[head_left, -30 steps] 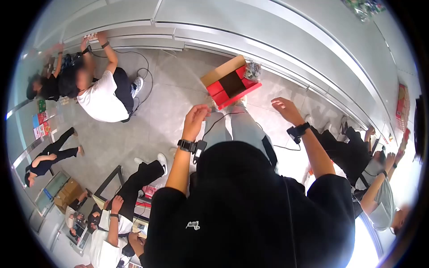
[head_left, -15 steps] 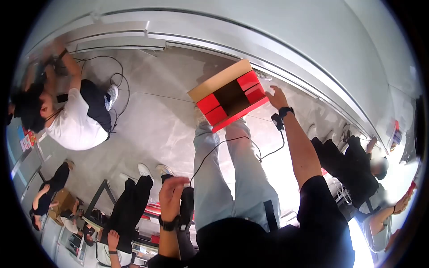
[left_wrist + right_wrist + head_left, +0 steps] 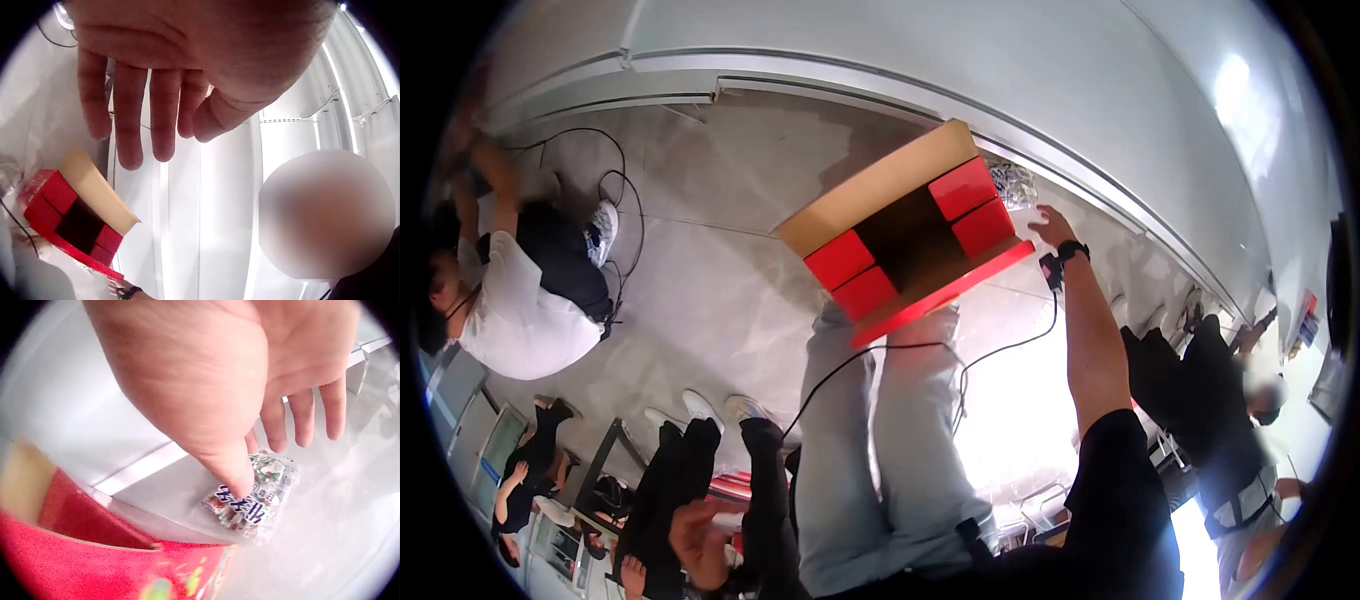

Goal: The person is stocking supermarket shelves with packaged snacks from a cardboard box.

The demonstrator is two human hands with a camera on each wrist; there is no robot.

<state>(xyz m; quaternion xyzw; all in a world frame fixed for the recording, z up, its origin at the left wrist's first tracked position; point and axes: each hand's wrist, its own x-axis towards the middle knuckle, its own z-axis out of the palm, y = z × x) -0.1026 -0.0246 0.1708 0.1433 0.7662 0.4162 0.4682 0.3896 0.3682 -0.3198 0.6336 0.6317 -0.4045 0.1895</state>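
A red cardboard box (image 3: 867,295) stands on the floor by my feet with its flaps spread, its inside dark. Beside its right end lies a clear plastic bag (image 3: 1012,186) of small wrapped pieces, with printed lettering (image 3: 242,506) on it. My right hand (image 3: 1054,228) reaches down near the bag, fingers loosely extended; in the right wrist view the thumb overlaps the bag. Off at the lower left, my left hand (image 3: 703,540) is blurred and away from the box. Its fingers (image 3: 129,125) hang straight in the left wrist view, holding nothing.
A long white cabinet base (image 3: 850,85) runs along the far side. A black cable (image 3: 900,346) crosses my legs. A person in a white shirt (image 3: 530,310) crouches at the left, and several others stand at the lower left and right.
My head view has come closer to the box. The right hand has moved down toward the bag, while the left hand has swung back to the lower left, away from the box.
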